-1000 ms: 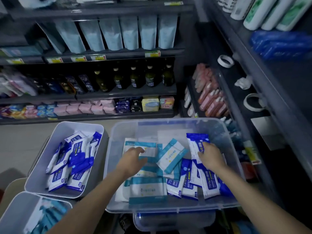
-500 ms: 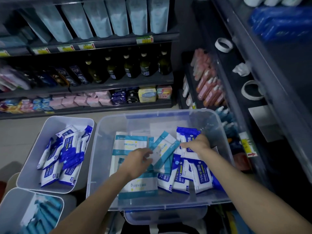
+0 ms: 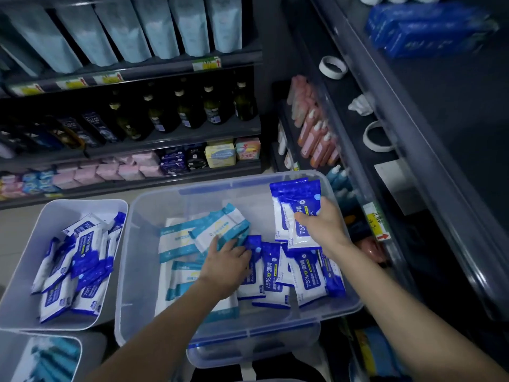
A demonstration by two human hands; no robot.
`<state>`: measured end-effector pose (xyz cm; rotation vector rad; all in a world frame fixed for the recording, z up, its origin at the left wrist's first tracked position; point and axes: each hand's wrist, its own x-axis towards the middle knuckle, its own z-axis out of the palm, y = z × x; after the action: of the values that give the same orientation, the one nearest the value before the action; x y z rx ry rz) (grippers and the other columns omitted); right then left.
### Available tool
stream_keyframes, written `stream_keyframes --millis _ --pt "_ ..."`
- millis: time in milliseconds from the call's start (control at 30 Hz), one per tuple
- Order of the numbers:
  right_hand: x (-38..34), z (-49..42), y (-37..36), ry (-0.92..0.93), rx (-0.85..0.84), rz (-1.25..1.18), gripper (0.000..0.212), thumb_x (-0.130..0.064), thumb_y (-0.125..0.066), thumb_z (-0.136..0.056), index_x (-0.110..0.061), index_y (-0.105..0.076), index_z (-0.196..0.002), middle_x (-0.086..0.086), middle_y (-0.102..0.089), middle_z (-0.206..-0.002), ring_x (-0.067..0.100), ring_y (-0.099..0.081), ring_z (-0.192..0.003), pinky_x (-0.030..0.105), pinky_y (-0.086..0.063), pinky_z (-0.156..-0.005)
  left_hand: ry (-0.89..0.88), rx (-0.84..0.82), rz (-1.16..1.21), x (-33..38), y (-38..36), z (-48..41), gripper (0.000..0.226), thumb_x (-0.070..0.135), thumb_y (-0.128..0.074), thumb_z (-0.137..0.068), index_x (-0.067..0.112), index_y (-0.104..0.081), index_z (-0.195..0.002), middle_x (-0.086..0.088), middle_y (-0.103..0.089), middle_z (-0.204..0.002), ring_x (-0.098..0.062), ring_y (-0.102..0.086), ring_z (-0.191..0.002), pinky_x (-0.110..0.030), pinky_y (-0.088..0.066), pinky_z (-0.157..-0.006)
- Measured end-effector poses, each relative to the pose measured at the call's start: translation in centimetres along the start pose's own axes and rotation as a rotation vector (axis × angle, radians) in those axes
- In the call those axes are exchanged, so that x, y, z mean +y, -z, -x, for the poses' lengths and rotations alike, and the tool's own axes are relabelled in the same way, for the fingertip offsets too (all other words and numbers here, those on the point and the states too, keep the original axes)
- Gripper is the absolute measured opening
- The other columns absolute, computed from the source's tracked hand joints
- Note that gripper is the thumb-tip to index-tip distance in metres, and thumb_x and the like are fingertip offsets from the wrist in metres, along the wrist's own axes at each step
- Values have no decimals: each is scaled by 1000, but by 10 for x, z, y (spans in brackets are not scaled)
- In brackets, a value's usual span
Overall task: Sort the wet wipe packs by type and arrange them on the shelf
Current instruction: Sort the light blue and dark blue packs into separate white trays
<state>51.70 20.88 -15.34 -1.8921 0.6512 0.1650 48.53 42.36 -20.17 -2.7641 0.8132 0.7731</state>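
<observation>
Dim shop aisle, clear tub (image 3: 132, 271)

Blue packs (image 3: 308, 277) and teal packs (image 3: 179, 241) — mixed, overlapping in clear bin (image 3: 137, 271).
</observation>
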Motion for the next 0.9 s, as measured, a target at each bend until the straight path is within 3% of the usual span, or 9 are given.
stream_keyframes --millis 100,167,267,367,467,567,700,767,900 --pt "-8 10 10 105 49 125 21 -12 -69 -83 -13 -53 -96 0 -64 -95 18 -64 -83 32 -53 -69 24 63 -7 10 1 -1 46 35 -41 -98 17 -39 -139 -2 -41 -146 -27 -28 -135 -44 -22 -110" --pt "-12 16 16 166 55 214 21 -13 -69 -84 -11 -52 -96 0 -63 -95 19 -61 -84 33 -52 -73 -36 47 -11 17 2 -7 59 27 -48 -96 14 -23 -149 -6 -28 -154 -29 -25 -137 -41 -24 -110" --pt "-13 23 26 209 67 210 21 -12 -72 -79 -10 -57 -93 -2 -66 -88 19 -63 -80 33 -51 -72 -154 -72 -88 19 10 -20 94 37 -66 -87 19 -3 -153 -3 -3 -161 -30 -5 -147 -44 -10 -118" --pt "-12 26 34 213 83 140 23 -10 -76 -76 -12 -62 -94 -3 -69 -88 16 -65 -81 31 -52 -72 -245 -126 -251 17 13 -30 112 42 -78 -74 23 -1 -153 -6 -2 -161 -34 0 -147 -51 -1 -118" --pt "-10 29 42 190 73 82 21 -11 -77 -75 -18 -65 -91 -5 -71 -88 13 -68 -80 33 -55 -74 -228 -93 -311 20 16 -34 107 39 -83 -68 17 -18 -149 -12 -24 -150 -34 -20 -139 -50 -11 -116" --pt "-2 31 47 214 67 114 18 -15 -77 -76 -24 -61 -79 -11 -69 -78 10 -67 -75 35 -56 -70 -205 -3 -272 19 22 -35 82 52 -79 -65 15 -49 -132 -6 -41 -132 -27 -34 -124 -40 -22 -107" --pt "14 27 47 403 204 347 21 -20 -77 -75 -12 -61 -85 1 -63 -88 26 -56 -90 36 -46 -78 13 148 114 25 28 -34 61 71 -61 -70 22 -67 -106 3 -52 -110 -22 -38 -112 -36 -27 -95" --pt "18 25 44 401 165 298 28 -15 -75 -76 -9 -64 -101 0 -57 -102 24 -53 -102 32 -41 -88 181 216 335 36 30 -36 58 74 -48 -79 21 -69 -91 5 -58 -106 -21 -44 -111 -36 -31 -92" --pt "22 21 42 366 72 202 39 -12 -72 -81 -13 -59 -117 -8 -54 -111 9 -54 -101 17 -37 -84 333 78 916 62 19 -43 37 48 -57 -90 13 -52 -78 -13 -64 -99 -23 -59 -86 -31 -45 -72"
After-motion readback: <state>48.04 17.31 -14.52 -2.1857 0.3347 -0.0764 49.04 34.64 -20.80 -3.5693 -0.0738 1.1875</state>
